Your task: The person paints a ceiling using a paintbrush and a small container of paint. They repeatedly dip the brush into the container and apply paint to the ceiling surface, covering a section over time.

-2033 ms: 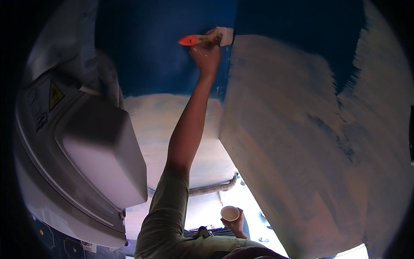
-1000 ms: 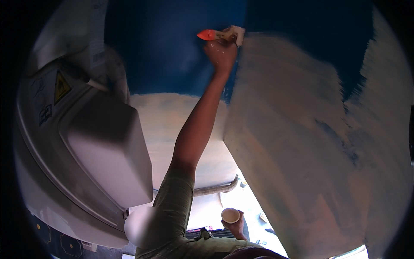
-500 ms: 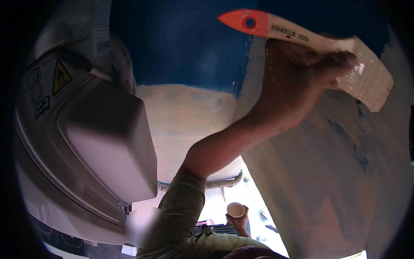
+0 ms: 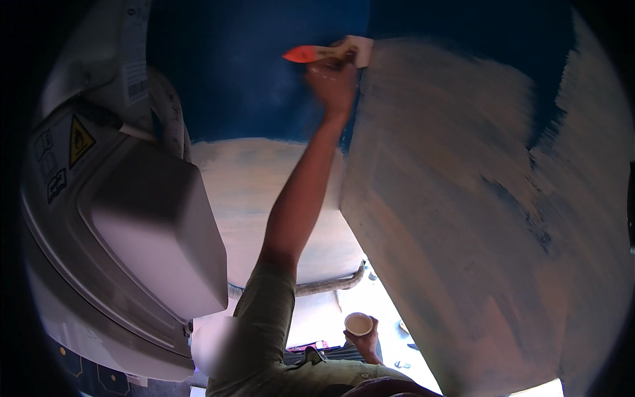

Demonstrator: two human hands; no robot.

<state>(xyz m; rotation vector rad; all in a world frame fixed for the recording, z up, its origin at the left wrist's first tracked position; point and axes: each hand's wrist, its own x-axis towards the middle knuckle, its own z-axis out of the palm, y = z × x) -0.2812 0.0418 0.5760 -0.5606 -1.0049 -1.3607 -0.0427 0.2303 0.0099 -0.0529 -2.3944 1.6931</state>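
Note:
My left hand (image 4: 331, 86), speckled with pale paint, grips a paintbrush (image 4: 301, 54) with a red-tipped wooden handle. Its pale, wide head is against the blue-painted wall (image 4: 231, 79), at the seam with the adjoining panel (image 4: 463, 231), which is mostly coated in streaky cream paint with blue showing through. Lower down, my right hand (image 4: 364, 341) holds a small pale cup (image 4: 358, 323), seen from above.
A bulky pale appliance (image 4: 145, 218) with a yellow warning sticker fills the left side, with a corrugated hose (image 4: 169, 106) behind it. A cream lower wall section (image 4: 231, 172) and a curved pipe (image 4: 331, 286) lie beyond my arm, above a bright gap.
Half a second ago the brush was raised close to the camera at the right; it has moved back to the seam at the upper middle. My right hand stays low with the cup.

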